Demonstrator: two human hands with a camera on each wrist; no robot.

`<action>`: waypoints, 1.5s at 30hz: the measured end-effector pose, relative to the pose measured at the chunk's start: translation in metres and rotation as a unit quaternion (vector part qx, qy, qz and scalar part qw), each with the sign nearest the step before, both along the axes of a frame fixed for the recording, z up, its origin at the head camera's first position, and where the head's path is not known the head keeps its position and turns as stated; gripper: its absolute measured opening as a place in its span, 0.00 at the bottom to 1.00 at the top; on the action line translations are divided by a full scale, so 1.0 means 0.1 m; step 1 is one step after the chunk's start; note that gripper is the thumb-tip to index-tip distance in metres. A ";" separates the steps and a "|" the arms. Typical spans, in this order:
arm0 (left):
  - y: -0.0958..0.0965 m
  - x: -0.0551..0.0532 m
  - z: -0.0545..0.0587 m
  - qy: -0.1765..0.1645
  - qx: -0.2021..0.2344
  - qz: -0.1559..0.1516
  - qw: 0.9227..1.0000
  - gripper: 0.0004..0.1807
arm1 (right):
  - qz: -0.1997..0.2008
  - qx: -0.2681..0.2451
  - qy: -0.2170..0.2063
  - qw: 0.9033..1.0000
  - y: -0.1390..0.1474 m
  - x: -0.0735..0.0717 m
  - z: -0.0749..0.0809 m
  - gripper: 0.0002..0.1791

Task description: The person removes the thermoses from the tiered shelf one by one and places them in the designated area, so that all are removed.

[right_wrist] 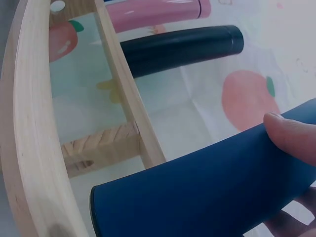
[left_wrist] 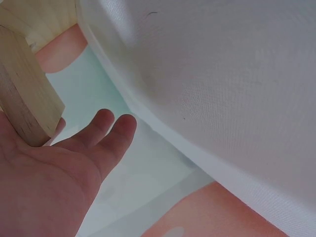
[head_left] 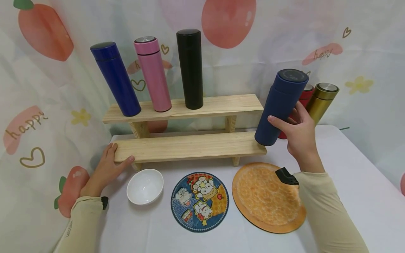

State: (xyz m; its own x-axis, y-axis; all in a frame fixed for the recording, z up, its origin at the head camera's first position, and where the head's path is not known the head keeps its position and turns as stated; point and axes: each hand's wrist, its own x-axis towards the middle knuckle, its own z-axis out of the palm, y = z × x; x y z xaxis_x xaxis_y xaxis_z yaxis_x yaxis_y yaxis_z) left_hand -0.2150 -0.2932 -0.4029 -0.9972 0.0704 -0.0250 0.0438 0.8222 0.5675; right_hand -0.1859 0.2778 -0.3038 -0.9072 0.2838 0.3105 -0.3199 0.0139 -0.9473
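My right hand (head_left: 303,138) grips a dark blue thermos bottle (head_left: 277,109), thumb on its near side and fingers round the other. The bottle leans, its base overlapping the right end of the lower board in the head view. A two-tier wooden shelf (head_left: 190,147) stands before me. At the left end of its lower board, my left hand (head_left: 104,168) holds the wood between thumb and fingers; two fingers (left_wrist: 116,143) stick out loosely. On the upper board stand a royal blue thermos (head_left: 117,82), a pink thermos (head_left: 154,77) and a black thermos (head_left: 191,70).
A red thermos (head_left: 306,92) and a gold thermos (head_left: 322,102) stand behind my right hand, the red one mostly hidden. In front of the shelf lie a white bowl (head_left: 145,186), a round cartoon mat (head_left: 200,202) and a larger bread-patterned mat (head_left: 269,196). Printed cloth hangs behind.
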 end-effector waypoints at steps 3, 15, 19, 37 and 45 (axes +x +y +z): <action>0.00 0.00 0.00 0.002 -0.001 0.001 1.000 0.62 | -0.004 -0.007 0.005 1.000 0.03 0.01 -0.02 0.43; 0.02 0.01 0.01 -0.001 0.001 0.000 1.000 0.62 | -0.029 -0.019 -0.005 0.999 0.20 0.04 -0.16 0.44; 0.02 -0.01 0.00 -0.002 -0.002 0.001 1.000 0.62 | -0.045 -0.013 -0.022 0.999 0.25 0.03 -0.20 0.46; 0.00 -0.05 0.00 -0.001 0.000 0.000 1.000 0.63 | -0.082 0.029 -0.065 0.994 0.36 -0.09 -0.39 0.47; -0.01 -0.03 -0.02 0.002 -0.002 -0.001 1.000 0.62 | -0.089 0.044 -0.085 0.991 0.41 -0.20 -0.52 0.50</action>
State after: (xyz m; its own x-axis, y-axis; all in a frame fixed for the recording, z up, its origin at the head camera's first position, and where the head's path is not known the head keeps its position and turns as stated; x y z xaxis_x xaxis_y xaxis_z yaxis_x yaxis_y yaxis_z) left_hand -0.2175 -0.2944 -0.4046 -0.9972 0.0715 -0.0222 0.0466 0.8245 0.5639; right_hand -0.2056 0.3187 -0.3557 -0.8860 0.4237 0.1886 -0.1415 0.1403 -0.9799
